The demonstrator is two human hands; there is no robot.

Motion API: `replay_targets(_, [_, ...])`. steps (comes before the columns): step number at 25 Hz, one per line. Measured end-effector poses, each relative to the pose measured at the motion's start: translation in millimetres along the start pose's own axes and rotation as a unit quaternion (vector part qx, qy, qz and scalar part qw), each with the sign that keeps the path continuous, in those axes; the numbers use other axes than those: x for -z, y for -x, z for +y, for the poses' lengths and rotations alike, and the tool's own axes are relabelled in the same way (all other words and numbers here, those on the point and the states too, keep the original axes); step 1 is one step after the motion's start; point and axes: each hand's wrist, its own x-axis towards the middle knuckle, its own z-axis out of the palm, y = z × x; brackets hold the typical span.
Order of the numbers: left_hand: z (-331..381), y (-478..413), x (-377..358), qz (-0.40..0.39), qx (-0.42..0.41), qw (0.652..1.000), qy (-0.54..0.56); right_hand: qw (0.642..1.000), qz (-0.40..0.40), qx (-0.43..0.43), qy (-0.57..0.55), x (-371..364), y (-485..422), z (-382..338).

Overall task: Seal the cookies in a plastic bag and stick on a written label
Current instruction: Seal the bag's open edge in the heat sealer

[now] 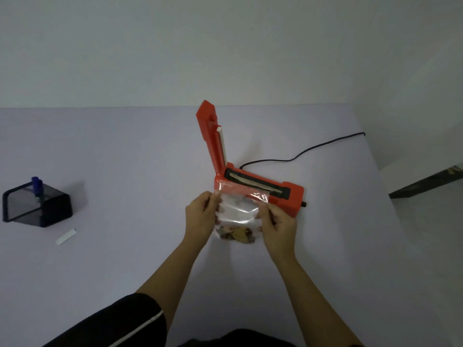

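Observation:
A clear plastic bag (238, 211) with several brown cookies (238, 235) at its bottom is held up over the table. My left hand (201, 216) pinches its left top corner and my right hand (278, 225) pinches its right side. The bag's open top edge lies across the front of the red heat sealer (288, 194), whose lid (211, 139) stands raised. A white label strip (66, 236) lies on the table at the left. A blue pen (37, 185) stands in the black mesh holder (37, 209).
The sealer's black cable (300, 152) runs back and right toward the table's far right corner. The lilac table (125, 159) ends at a white wall behind and drops off at the right edge (383, 186).

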Motion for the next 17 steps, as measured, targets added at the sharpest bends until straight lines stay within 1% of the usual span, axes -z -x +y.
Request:
replay_targets(3, [-16.2, 19.9, 47.1, 0.037, 0.006, 0.999, -0.008, 0.995, -0.057, -0.079, -0.014, -33.1, 25.8, -15.5])
replay_targets(6, [-43.0, 38.3, 97.2, 0.072, 0.053, 0.996, -0.031, 0.983, -0.103, -0.148, -0.019, -76.9, 57.8, -20.5])
replay_targets(9, [-71.8, 49.6, 134.5, 0.09, 0.109, 0.989, -0.054, 0.97, -0.139, -0.198, 0.002, -114.7, 89.6, -17.0])
replay_targets(13, [-104.7, 50.5, 162.0, 0.087, 0.156, 0.981, -0.069, 0.957, -0.166, -0.232, 0.047, -148.3, 114.7, -6.7])
replay_targets(17, [-121.6, 37.6, 169.9, 0.079, 0.145, 0.979, -0.116, 0.956, -0.159, -0.234, 0.075, -166.6, 115.1, 2.3])
